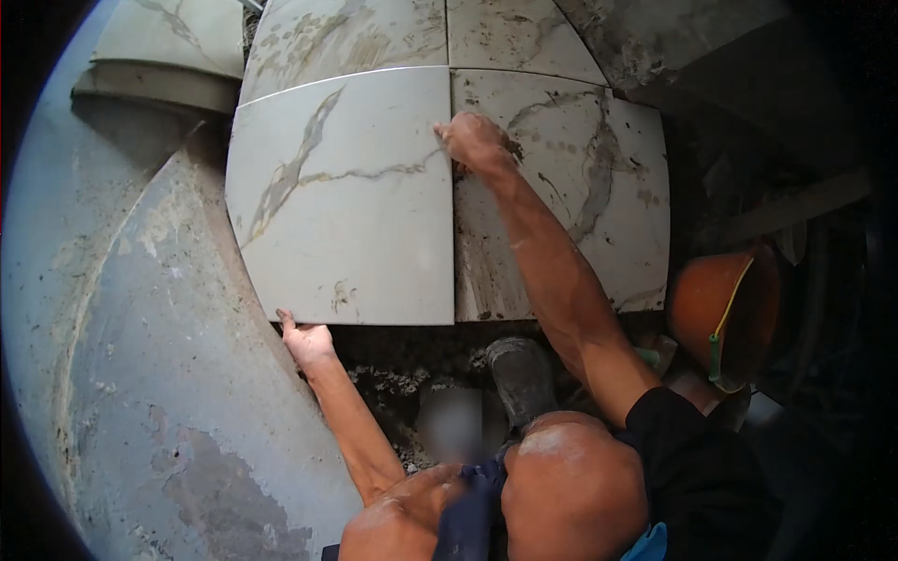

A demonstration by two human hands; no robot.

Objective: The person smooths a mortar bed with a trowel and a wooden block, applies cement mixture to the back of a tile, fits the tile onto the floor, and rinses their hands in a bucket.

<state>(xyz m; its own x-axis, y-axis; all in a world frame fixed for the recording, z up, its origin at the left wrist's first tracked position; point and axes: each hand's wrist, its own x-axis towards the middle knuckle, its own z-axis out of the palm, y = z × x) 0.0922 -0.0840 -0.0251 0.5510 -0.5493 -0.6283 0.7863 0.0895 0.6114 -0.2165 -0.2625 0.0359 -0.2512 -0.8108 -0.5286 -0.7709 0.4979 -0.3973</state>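
Observation:
A white floor tile (374,243) with grey-brown veins lies in front of me. My left hand (309,342) is closed at its near left corner, thumb on the top face and the other fingers largely hidden. Across the tile, my right hand (477,142) is curled at its right edge, by the seam, with a digit resting on the surface. Its other fingertips are hidden. A dirt-smeared tile (571,201) sits directly to the right, under my right forearm. A dark shadow line runs down the seam between the two.
More marbled tiles (351,42) continue beyond. A pale wall (168,374) with peeling paint curves along the left, near a ledge (154,79). An orange bucket (716,304) lies tipped at the right. Rough mortar (383,379) shows below the tiles, near my shoe (522,379).

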